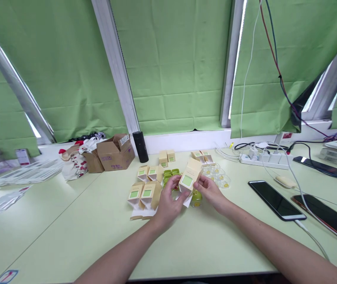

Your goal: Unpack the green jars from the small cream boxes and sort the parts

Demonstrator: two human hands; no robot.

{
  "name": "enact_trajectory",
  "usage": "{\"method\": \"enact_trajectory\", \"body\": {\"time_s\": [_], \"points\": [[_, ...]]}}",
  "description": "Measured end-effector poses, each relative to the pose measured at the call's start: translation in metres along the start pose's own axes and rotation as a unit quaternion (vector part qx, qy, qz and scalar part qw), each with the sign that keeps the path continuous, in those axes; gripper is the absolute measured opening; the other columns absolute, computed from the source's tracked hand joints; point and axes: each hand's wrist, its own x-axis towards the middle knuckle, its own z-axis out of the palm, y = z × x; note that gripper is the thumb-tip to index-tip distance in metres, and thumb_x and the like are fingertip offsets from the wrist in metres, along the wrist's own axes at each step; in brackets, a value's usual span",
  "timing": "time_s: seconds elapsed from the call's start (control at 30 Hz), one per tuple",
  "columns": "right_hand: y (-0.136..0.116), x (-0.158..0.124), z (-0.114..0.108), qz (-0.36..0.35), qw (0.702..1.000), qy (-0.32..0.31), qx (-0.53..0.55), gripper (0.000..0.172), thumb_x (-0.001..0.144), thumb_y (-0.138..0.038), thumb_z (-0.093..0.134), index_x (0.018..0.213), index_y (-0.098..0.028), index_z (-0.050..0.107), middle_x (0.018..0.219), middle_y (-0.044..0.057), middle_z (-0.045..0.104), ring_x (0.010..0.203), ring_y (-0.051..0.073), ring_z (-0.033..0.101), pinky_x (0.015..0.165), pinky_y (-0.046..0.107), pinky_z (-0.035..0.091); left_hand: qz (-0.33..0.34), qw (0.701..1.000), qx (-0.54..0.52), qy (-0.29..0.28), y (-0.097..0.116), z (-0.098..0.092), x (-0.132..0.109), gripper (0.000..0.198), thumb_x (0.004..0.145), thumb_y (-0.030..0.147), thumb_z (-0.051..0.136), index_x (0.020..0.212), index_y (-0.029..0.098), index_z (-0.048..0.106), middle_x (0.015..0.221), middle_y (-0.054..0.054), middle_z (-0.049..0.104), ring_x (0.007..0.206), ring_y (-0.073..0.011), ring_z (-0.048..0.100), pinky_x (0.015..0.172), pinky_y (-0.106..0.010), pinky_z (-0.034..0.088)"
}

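Between my two hands is a small cream cardboard box (190, 173) with a green square window, held above the table and tilted. My left hand (170, 201) grips its left side, thumb at the lower edge. My right hand (211, 191) pinches its right side. A white flap hangs under the box. Just below stands a green rounded item in a clear cup (197, 198). Behind my left hand are green square containers (171, 172), partly hidden. Several similar cream boxes (146, 193) stand to the left, and clear cups with yellow bits (220, 177) sit to the right.
Further back are more small boxes (167, 157), a black cylinder (140, 146) and an open brown carton (115, 152). On the right lie a phone (276, 200) with a cable, another dark phone (331, 215) and a white power strip (264, 161).
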Motion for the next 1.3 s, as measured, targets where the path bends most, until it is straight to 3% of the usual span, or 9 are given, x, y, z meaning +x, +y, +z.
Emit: {"method": "enact_trajectory", "body": {"time_s": [0.17, 0.33, 0.57, 0.8, 1.1, 1.3], "points": [[0.010, 0.002, -0.003, -0.013, 0.999, 0.019, -0.045, 0.070, 0.072, -0.073, 0.080, 0.118, -0.021, 0.068, 0.116, 0.014, 0.076, 0.104, 0.031, 0.072, 0.093, 0.046, 0.058, -0.024, 1.000, 0.007, -0.003, 0.006, -0.002, 0.000, 0.041, 0.093, 0.046, 0.071, 0.124, 0.022, 0.059, 0.121, -0.012, 0.074, 0.110, -0.0279, 0.070, 0.095, -0.039, 0.052], [0.012, 0.001, -0.006, -0.043, 0.994, 0.015, -0.096, 0.062, 0.082, -0.070, 0.073, 0.119, -0.021, 0.069, 0.115, 0.010, 0.075, 0.105, 0.028, 0.068, 0.090, 0.041, 0.057, -0.072, 0.994, -0.071, 0.030, 0.004, 0.000, 0.003, 0.047, 0.090, 0.055, 0.073, 0.118, 0.021, 0.056, 0.107, -0.011, 0.077, 0.098, -0.0259, 0.075, 0.082, -0.035, 0.056], [0.006, -0.001, -0.005, -0.061, 0.984, 0.029, -0.168, 0.048, 0.084, -0.070, 0.069, 0.091, -0.022, 0.073, 0.100, 0.007, 0.075, 0.095, 0.026, 0.066, 0.089, 0.038, 0.052, -0.111, 0.985, -0.124, 0.053, 0.000, -0.003, 0.008, 0.057, 0.085, 0.060, 0.076, 0.118, 0.020, 0.053, 0.086, -0.007, 0.079, 0.075, -0.0223, 0.075, 0.069, -0.030, 0.055], [0.006, 0.000, -0.006, -0.082, 0.982, 0.048, -0.166, 0.047, 0.084, -0.068, 0.069, 0.071, -0.023, 0.064, 0.091, 0.004, 0.071, 0.094, 0.026, 0.065, 0.090, 0.038, 0.051, -0.134, 0.971, -0.195, 0.038, -0.001, -0.006, 0.010, 0.058, 0.081, 0.053, 0.081, 0.120, 0.020, 0.054, 0.090, -0.007, 0.080, 0.081, -0.0258, 0.077, 0.078, -0.036, 0.057], [0.003, -0.001, -0.006, -0.044, 0.993, 0.029, -0.110, 0.054, 0.080, -0.072, 0.070, 0.066, -0.023, 0.056, 0.085, 0.003, 0.065, 0.083, 0.022, 0.060, 0.076, 0.032, 0.048, -0.163, 0.953, -0.255, 0.013, 0.000, -0.007, 0.010, 0.061, 0.081, 0.047, 0.083, 0.128, 0.021, 0.053, 0.097, -0.007, 0.081, 0.082, -0.0246, 0.077, 0.077, -0.034, 0.056], [-0.001, 0.000, -0.006, -0.050, 0.991, 0.038, -0.120, 0.056, 0.079, -0.075, 0.070, 0.065, -0.023, 0.054, 0.085, 0.004, 0.064, 0.084, 0.023, 0.059, 0.075, 0.032, 0.047, -0.150, 0.958, -0.245, -0.002, 0.002, -0.006, 0.010, 0.054, 0.082, 0.048, 0.083, 0.121, 0.019, 0.059, 0.106, -0.010, 0.080, 0.093, -0.0270, 0.077, 0.084, -0.037, 0.056]]}}
